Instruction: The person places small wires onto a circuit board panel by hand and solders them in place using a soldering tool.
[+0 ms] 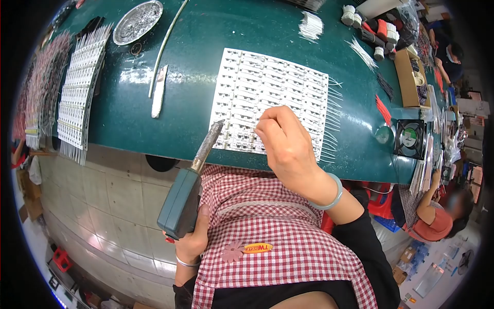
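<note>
My left hand [193, 241] grips the green-grey handle of a soldering gun [180, 201]. The gun's dark metal tip [218, 126] points up and away from me, over the left front part of a white circuit-board panel [272, 100]. Rows of small dark parts and short white wires cover the panel, and loose white wire ends stick out along its right edge. Over the panel's front part is my right hand [288, 147], thumb and fingertips pinched together close to the board. Whatever is between those fingertips is too small to make out.
Wired panels [82, 92] stand at the table's left, near a metal dish [138, 22]. A solder-like cord [167, 49] and a whitish stick [159, 92] lie left of the board. To the right are wire bundles [311, 26], a cardboard box [409, 77] and a fan [410, 138]. Other people sit at right.
</note>
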